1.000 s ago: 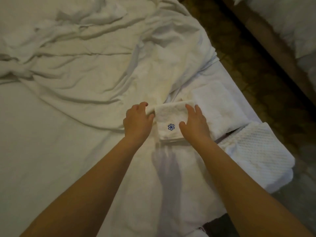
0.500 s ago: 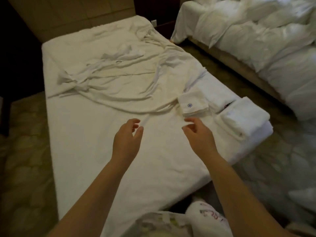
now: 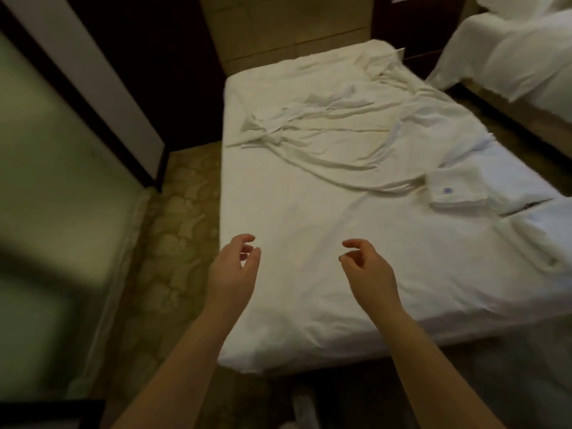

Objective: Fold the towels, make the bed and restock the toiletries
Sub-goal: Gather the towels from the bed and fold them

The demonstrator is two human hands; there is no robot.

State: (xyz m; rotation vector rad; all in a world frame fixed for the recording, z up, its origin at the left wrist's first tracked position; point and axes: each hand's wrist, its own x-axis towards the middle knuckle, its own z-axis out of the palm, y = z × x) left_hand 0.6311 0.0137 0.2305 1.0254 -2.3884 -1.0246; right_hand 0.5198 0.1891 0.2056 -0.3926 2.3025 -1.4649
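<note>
Hovering over the near end of the bed (image 3: 297, 311) in the lower centre of the frame, the left hand (image 3: 232, 269) and the right hand (image 3: 369, 272) hold nothing. Both have loosely curled fingers and touch no cloth. A small folded towel (image 3: 455, 188) with a blue emblem lies on the mattress at the right of the frame, near another folded white towel (image 3: 554, 230) cut by the right edge. A crumpled sheet (image 3: 328, 125) sprawls across the upper half of the bed. A second bed (image 3: 513, 48) fills the upper right corner, and patterned carpet (image 3: 176, 230) shows left of centre.
</note>
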